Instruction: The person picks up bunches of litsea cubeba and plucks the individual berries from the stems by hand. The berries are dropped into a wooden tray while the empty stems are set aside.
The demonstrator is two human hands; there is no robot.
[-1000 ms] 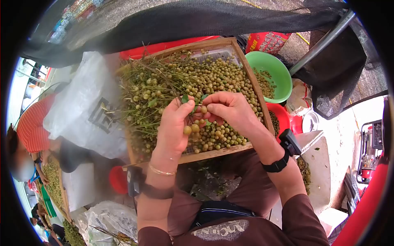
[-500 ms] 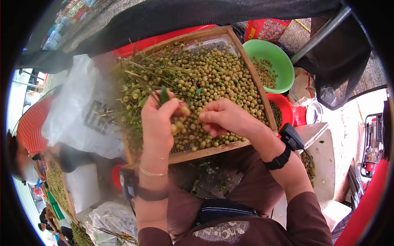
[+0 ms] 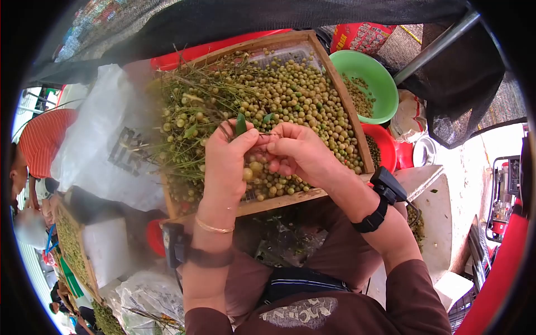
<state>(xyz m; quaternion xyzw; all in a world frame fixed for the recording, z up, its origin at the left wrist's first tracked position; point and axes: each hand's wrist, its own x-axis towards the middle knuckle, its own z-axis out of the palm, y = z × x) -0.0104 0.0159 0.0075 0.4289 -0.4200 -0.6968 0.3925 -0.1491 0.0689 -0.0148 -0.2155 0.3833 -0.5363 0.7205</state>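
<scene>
My left hand (image 3: 228, 153) is closed on a thin fruit twig with a green leaf (image 3: 240, 124) standing up from it. A few small round yellow-green fruits (image 3: 252, 169) hang just below these fingers. My right hand (image 3: 298, 152) has come up beside it, thumb and forefinger pinched on the thin stem (image 3: 267, 134) between the two hands. Both hands are over the near part of a wooden-framed tray (image 3: 349, 107). Loose round fruits (image 3: 312, 95) cover its right side, and cut fruit branches (image 3: 192, 92) are heaped on its left.
Beyond the tray's right side stand a green basin (image 3: 385, 92) with some fruits and a red basin (image 3: 389, 145). A metal pole (image 3: 438, 47) slants behind them. White plastic sheeting (image 3: 92, 151) lies on the left, near a person in a striped red shirt (image 3: 44, 139).
My right hand has moved left and up to meet my left hand at the stem. My left hand has shifted slightly right. The person at the left has moved a little.
</scene>
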